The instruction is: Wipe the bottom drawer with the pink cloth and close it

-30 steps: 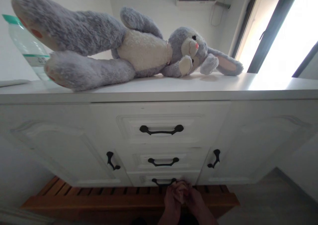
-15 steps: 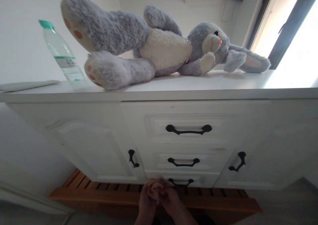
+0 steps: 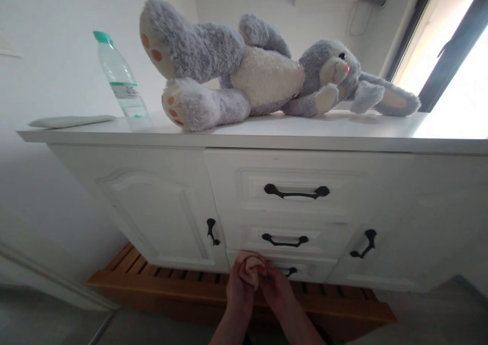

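The left hand (image 3: pixel 239 286) and right hand (image 3: pixel 275 290) sit higher now, fingers pinching a small pink cloth (image 3: pixel 251 264) before the bottom drawer (image 3: pixel 305 269), hiding half its handle. What the cloth is stays unclear.

White cabinet (image 3: pixel 160 202), three drawers, black handles. On its top: grey plush rabbit (image 3: pixel 263 75) lying down, clear water bottle (image 3: pixel 121 78) upright, green cap. Wooden slatted base (image 3: pixel 183 289) beneath.

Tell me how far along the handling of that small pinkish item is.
Done: nothing visibly placed. In hand: left hand and right hand together pinch a small pinkish item before the lowest drawer. Left: all three drawers remain shut.
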The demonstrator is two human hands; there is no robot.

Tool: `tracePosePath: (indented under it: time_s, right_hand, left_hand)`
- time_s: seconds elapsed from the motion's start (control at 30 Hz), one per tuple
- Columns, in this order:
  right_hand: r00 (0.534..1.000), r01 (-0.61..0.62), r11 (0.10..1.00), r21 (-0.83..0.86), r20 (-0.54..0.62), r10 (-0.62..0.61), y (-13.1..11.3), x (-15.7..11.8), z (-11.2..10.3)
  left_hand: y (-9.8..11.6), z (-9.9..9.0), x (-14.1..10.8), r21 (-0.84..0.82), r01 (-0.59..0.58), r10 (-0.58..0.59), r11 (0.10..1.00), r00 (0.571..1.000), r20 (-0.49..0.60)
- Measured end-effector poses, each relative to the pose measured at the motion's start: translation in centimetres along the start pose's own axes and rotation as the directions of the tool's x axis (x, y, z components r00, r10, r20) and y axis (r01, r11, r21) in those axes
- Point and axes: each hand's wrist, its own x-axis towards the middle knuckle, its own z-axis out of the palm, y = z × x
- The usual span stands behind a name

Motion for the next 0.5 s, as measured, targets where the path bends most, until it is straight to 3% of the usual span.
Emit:
tracePosePath:
  time_s: [0.1,0.33,0.5]
  right_hand:
    - [0.995,0.019,0.999,0.027,-0.099,-0.016,-3.2,-0.5,-2.3]
    - [0.959,0.153,0.986,-0.060,-0.232,-0.163,-10.0,-2.4,-6.9]
    - [0.920,0.201,0.960,-0.194,-0.301,-0.253,-11.2,-2.7,-9.7]
  left_hand:
    - [-2.9,2.1,0.3,-0.078,0.100,-0.103,0.992,0.994,-0.037]
    - [-9.4,7.1,0.2,-0.170,0.255,-0.257,0.952,0.966,0.008]
    - [-13.4,7.0,-0.2,-0.104,0.201,-0.196,0.974,0.979,0.051]
